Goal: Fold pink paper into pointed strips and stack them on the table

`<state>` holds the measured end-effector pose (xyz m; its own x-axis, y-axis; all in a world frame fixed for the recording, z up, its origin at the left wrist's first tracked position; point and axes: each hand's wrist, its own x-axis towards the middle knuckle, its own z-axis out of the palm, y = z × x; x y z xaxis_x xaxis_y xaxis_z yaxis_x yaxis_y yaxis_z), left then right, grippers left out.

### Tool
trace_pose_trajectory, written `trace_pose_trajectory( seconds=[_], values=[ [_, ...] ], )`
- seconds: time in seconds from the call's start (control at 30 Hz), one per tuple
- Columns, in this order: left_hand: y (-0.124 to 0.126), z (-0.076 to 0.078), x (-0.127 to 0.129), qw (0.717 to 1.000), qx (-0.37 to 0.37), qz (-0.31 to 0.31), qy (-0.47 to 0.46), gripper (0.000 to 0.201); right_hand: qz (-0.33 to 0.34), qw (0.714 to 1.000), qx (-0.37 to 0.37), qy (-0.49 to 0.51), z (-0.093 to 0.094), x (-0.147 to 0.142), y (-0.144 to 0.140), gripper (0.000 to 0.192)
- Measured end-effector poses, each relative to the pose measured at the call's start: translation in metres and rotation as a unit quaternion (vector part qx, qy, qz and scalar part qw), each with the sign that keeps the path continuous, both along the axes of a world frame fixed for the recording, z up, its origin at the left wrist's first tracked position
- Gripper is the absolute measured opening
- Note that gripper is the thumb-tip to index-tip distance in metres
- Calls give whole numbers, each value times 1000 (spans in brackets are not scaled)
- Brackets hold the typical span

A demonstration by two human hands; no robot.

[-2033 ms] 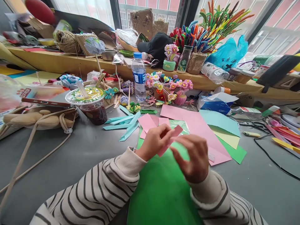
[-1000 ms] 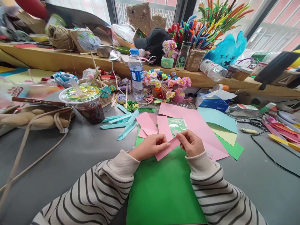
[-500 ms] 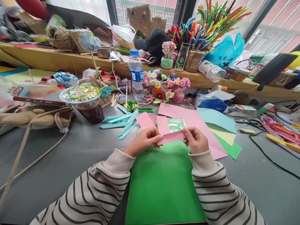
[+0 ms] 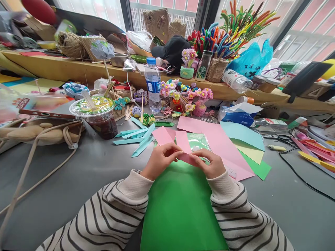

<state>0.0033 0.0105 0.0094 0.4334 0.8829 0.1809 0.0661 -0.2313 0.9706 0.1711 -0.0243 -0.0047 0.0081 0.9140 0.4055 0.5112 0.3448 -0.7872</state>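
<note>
While both hands work at frame centre, left hand (image 4: 160,160) and right hand (image 4: 211,164) pinch a narrow pink paper strip (image 4: 186,157) between them, above the green paper sheet (image 4: 180,209) on the grey table (image 4: 78,174), which serves as backing.

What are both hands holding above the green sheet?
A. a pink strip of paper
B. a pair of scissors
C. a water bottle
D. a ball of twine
A: the left hand and right hand pinch a pink strip of paper between them, over the green sheet.
</note>
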Motion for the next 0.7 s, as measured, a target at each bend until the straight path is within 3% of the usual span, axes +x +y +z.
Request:
trace_pose_trajectory(
  seconds=[0.2,0.33,0.57,0.7],
  values=[
    [-3,-1,2,999,0,-25,39,19,38,999,4,-36,-3,-3,0,17],
    [0,1,0,999,-26,-5,32,20,40,999,-10,-28,3,0,-1,14],
    [4,5,-5,999,-25,45,-4,17,-1,997,-65,-41,16,22,0,14],
    [7,5,-8,995,-31,89,-18,20,-85,993,-64,-47,16,35,3,16]
  ],
)
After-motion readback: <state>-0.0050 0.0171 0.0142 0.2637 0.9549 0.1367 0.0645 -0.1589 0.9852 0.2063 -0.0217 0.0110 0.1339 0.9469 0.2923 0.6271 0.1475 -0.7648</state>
